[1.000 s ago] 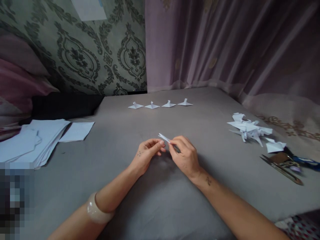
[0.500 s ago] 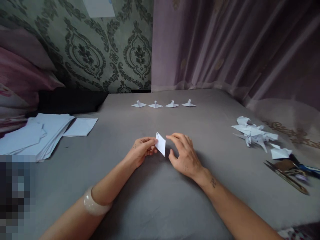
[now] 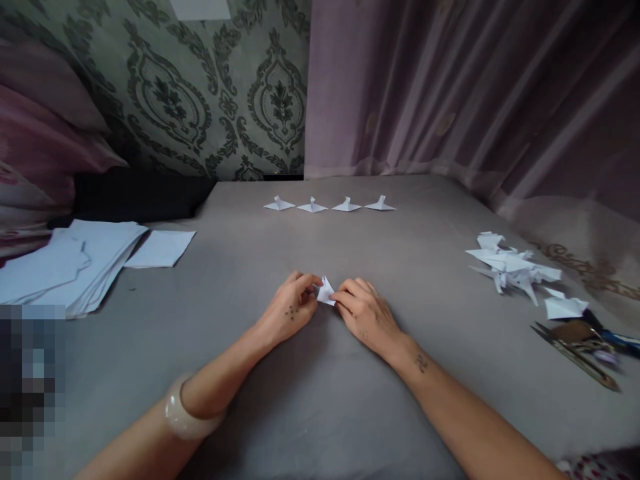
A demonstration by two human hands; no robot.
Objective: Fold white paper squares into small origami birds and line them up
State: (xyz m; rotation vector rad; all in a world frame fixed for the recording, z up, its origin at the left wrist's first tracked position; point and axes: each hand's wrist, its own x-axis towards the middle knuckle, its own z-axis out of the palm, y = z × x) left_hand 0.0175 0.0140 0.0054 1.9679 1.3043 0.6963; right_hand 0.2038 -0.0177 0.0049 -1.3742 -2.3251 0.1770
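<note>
A small folded piece of white paper [image 3: 326, 293] is between my two hands, low over the grey surface near the middle of the view. My left hand [image 3: 296, 300] pinches its left side with thumb and fingers. On the right, my right hand [image 3: 364, 307] grips the lower right corner between thumb and forefinger. The paper's top shows a pointed tip with a slit or fold; its lower edge is partly hidden by my fingertips.
Several folded paper birds [image 3: 313, 205] stand in a row at the back. Paper sheets [image 3: 107, 257] are stacked on the left, with a smaller sheet [image 3: 163, 249] beside them. To the right lie a heap of folded paper [image 3: 515, 263] and scissors [image 3: 575, 357].
My right hand has come in from beside the paper and taken hold of its corner. The paper has changed from a tall diamond to a smaller, triangular outline.
</note>
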